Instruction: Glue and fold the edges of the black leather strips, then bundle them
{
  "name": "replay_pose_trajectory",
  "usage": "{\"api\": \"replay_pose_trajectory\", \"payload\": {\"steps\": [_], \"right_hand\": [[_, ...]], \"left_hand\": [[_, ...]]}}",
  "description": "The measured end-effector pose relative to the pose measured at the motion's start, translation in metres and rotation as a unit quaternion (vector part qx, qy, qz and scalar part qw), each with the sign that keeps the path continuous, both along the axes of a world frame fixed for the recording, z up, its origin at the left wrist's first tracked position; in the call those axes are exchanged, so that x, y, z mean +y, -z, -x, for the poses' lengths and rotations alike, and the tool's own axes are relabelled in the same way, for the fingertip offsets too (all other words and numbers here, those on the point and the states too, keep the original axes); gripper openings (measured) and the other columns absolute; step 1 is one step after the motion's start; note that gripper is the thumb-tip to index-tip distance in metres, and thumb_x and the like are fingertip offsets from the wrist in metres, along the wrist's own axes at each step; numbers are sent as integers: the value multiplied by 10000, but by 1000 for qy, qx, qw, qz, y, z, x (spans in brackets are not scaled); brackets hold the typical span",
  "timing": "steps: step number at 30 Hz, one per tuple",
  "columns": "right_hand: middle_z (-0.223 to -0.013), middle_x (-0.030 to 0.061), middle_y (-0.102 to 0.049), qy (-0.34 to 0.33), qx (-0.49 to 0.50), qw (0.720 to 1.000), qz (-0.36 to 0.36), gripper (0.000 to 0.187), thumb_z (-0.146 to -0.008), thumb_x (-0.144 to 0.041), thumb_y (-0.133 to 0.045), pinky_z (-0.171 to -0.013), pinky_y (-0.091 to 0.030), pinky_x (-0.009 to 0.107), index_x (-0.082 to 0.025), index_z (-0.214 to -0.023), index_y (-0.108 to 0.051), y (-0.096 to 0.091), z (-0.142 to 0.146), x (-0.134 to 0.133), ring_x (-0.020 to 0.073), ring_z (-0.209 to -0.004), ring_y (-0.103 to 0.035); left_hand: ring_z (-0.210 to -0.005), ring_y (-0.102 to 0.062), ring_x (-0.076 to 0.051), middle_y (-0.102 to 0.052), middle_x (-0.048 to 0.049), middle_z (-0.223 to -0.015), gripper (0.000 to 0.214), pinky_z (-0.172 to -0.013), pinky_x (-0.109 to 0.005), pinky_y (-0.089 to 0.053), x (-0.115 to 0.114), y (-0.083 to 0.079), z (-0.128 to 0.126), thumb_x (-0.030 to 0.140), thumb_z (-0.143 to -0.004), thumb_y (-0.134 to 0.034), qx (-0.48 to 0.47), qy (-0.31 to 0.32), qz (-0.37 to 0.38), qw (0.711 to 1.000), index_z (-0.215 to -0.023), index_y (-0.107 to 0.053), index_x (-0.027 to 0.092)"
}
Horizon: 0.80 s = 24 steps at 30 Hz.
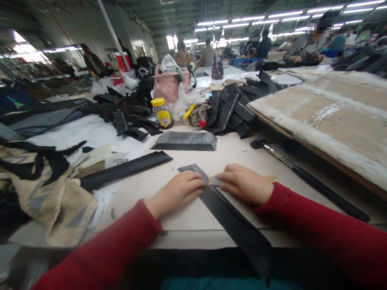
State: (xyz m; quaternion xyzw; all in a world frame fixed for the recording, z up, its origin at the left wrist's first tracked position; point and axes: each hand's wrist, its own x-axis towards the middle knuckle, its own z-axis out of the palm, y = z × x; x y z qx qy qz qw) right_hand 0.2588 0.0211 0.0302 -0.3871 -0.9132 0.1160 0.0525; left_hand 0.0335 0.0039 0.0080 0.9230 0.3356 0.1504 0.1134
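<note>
A long black strip [232, 217], leather-like with a grey fuzzy underside at its far end, lies slantwise on the pale work surface [136, 205]. Its near end hangs over the front edge. My left hand [181, 187] presses the strip's upper part from the left, fingers together on its edge. Across from it, my right hand [244, 183] grips a small flat tool [214, 181] with a greyish blade, touching the strip's edge; a tan tip shows beyond the hand. Farther back lies a stack of grey-backed black pieces [184, 141], and left of it a folded black strip [127, 169].
A long black-handled hammer [311, 181] lies at right, beside a raised board [326, 108]. Heaped black pieces [229, 106], a yellow-lidded jar [161, 112] and a pink bag [171, 84] stand behind. Tan cloth [57, 197] lies at left. Other people work in the background.
</note>
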Motion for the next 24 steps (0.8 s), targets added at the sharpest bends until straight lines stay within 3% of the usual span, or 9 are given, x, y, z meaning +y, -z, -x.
{"api": "replay_pose_trajectory", "payload": {"steps": [7,12,16,19,24], "right_hand": [[-842,89,-567,2,-3,1000,14,276,-889,-287,-435,-720,-404,302,-171,-1027,-644,-3,2,1,188,-803,-518],[-899,86,-578,6,23,999,35,286,-878,-291,-464,-765,-418,313,-186,-1097,-615,7,-8,8,189,-844,-533],[-979,98,-580,19,42,999,-7,287,-870,-245,-460,-817,-410,335,-182,-1114,-599,14,-21,15,202,-905,-529],[-985,105,-583,19,32,999,-38,240,-861,-222,-461,-823,-399,341,-165,-1026,-626,9,-17,16,211,-918,-523],[-799,65,-616,18,-34,999,-7,221,-862,-293,-458,-668,-396,270,-160,-809,-627,-2,16,13,172,-747,-561]], "left_hand": [[-1005,-481,-185,-548,-72,-1066,230,-909,-346,-411,3,1,2,223,-900,-415,17,3,-6,1000,-1058,-574,172],[-1002,-486,-182,-554,-66,-1057,223,-912,-346,-407,4,4,3,216,-889,-437,8,-4,-11,1000,-1062,-575,191],[-994,-488,-182,-556,-60,-1058,224,-905,-345,-400,3,6,4,255,-899,-429,10,-10,-18,1000,-1057,-578,199],[-971,-491,-188,-558,-53,-1055,234,-876,-356,-399,1,7,2,297,-900,-433,22,-23,-21,999,-1065,-576,214],[-962,-487,-192,-557,-52,-1052,231,-866,-359,-386,-4,8,-1,298,-893,-445,24,-28,-27,999,-1064,-580,219]]}}
